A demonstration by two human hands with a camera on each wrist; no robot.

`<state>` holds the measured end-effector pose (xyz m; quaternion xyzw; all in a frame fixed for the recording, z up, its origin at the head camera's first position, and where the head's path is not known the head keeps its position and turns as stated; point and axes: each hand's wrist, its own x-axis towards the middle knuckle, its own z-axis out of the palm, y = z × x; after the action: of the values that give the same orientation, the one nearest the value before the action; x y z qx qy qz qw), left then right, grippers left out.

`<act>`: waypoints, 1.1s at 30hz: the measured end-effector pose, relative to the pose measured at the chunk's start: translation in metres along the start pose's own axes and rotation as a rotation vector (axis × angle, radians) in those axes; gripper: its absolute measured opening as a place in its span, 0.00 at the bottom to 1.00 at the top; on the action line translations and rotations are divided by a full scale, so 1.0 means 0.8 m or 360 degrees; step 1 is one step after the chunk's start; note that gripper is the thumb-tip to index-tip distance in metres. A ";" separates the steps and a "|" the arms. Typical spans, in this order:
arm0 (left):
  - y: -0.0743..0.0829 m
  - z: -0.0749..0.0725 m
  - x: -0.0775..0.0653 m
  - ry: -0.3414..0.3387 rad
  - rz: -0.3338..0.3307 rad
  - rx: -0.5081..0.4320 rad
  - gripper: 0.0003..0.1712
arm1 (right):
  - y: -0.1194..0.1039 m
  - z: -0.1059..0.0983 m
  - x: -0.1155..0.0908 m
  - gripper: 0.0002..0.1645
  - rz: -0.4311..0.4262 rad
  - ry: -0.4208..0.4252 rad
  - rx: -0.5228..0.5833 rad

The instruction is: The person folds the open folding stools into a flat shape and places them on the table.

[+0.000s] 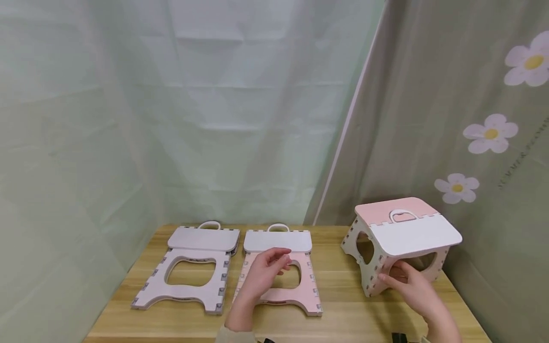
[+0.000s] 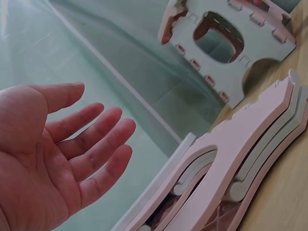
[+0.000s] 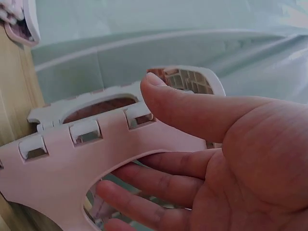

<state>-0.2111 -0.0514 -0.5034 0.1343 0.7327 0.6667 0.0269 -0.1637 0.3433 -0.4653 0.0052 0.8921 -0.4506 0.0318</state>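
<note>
At the right end of the table stands an unfolded step stool (image 1: 411, 236), with a pink and white top, a white loop handle and pink and white legs. My right hand (image 1: 409, 288) grips its near pink leg panel (image 3: 62, 168); the fingers reach into the panel's cut-out and the thumb stays outside, by the corner hinges. My left hand (image 1: 266, 274) hovers over a flat-folded pink and white stool (image 1: 306, 281) in the middle, fingers loosely bent and holding nothing. Left of that lies a flat-folded pale grey-white stool (image 1: 214, 276).
The wooden table (image 1: 339, 286) has the three stools in a row along it. Pale green curtains (image 1: 240, 119) hang right behind its far edge. Another curtain (image 1: 407, 119), with printed daisies, closes in the right side near the unfolded stool.
</note>
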 end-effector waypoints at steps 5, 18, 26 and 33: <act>0.000 0.011 0.003 -0.0028 -0.0012 0.0016 0.20 | -0.010 0.019 0.002 0.36 -0.0059 -0.0067 0.0045; 0.008 0.044 0.004 -0.0117 0.0043 -0.0001 0.17 | -0.016 0.026 0.003 0.39 -0.0113 -0.0117 -0.0016; 0.011 0.053 0.002 -0.0129 0.0066 -0.0050 0.17 | 0.015 -0.026 -0.010 0.31 0.0151 0.0208 -0.0105; 0.008 0.053 0.003 -0.0133 0.0047 -0.0028 0.17 | 0.049 -0.048 -0.011 0.44 0.0510 0.0854 0.0082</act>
<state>-0.2030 -0.0090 -0.5015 0.1725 0.7229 0.6672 0.0487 -0.1551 0.3979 -0.4733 0.2654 0.8448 -0.4448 -0.1344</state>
